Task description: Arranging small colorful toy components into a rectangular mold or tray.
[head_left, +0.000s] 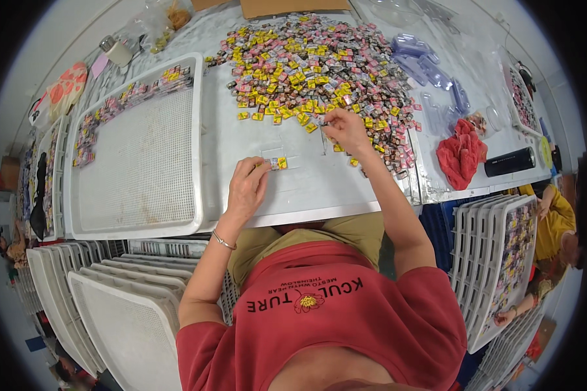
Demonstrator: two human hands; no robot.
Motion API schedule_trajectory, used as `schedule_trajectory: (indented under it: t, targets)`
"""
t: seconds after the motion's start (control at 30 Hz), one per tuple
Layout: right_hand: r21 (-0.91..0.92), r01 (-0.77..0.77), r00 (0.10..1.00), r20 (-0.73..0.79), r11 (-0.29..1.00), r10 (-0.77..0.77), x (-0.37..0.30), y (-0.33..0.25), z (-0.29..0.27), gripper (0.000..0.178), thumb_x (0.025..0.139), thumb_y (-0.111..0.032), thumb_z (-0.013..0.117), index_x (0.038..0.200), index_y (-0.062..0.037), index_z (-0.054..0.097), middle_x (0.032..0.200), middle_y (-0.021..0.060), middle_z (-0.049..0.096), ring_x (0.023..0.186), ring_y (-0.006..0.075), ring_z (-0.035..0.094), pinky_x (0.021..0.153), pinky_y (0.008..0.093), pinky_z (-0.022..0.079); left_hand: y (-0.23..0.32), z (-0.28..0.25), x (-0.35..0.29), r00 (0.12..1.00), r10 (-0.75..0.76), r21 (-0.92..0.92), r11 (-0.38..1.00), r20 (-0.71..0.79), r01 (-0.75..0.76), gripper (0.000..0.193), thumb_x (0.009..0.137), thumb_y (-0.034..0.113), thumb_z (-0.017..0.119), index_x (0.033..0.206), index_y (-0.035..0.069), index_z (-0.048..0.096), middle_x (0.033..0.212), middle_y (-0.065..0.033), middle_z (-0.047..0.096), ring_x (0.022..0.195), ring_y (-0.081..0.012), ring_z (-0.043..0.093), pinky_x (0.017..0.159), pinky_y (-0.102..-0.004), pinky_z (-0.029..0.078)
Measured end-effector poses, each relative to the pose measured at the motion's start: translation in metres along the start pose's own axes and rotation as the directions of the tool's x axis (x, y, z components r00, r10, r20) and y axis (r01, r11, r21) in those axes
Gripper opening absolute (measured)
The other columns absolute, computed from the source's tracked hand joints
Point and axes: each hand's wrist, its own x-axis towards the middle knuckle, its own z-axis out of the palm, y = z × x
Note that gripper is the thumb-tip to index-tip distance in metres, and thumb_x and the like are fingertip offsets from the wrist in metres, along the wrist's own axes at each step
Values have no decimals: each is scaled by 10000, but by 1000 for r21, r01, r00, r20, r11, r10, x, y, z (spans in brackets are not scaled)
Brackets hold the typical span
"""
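A wide heap of tiny box-shaped pieces in yellow, pink, grey and dark colours covers the far middle of the white table. In front of it lies a short row of the same pieces, with a yellow one at its right end. My left hand has its fingertips closed at the row's left end, hiding part of it. At the heap's near edge, my right hand pinches a small dark piece between thumb and finger.
To the left stands a white mesh tray with such pieces along its far and left sides. A red cloth, a black cylinder and clear plastic packs lie to the right. Stacked trays flank me; a person in yellow is at right.
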Motion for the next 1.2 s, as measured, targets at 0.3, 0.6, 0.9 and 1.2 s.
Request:
schedule_trajectory:
  t: [0.3,0.6,0.9,1.2]
  targets:
    - [558,-122,983,185,821,21,-22,1,46,169,854,-71,622,954,63,650,864,68,657,786,134,641,711,254,546,0,18,7,980,148,74,985,136,-159,251,721,-15,610,971,6,602,1017,-96,579,958,-276,533,791,-373,445]
    - [-100,449,884,-92,888,-458,-36,-18,81,44,736,-20,647,761,-2,615,737,108,600,675,266,613,605,344,491,-4,22,4,969,160,181,964,190,-195,292,709,25,625,1001,32,613,1022,-60,567,968,-241,514,788,-361,435]
    - [27,319,940,119,947,-320,-29,-24,60,134,722,-53,684,827,-26,605,827,103,568,802,303,593,690,387,478,1,22,1,974,158,178,966,162,-187,318,701,11,621,1019,23,615,1054,-77,567,979,-257,507,795,-370,430]
    - [-120,312,950,58,943,-307,-35,-22,78,94,743,-85,665,814,-43,620,844,101,566,800,309,593,671,413,483,4,23,0,979,114,154,978,169,-140,331,722,3,616,1053,1,616,1128,-112,559,1003,-303,509,870,-387,426]
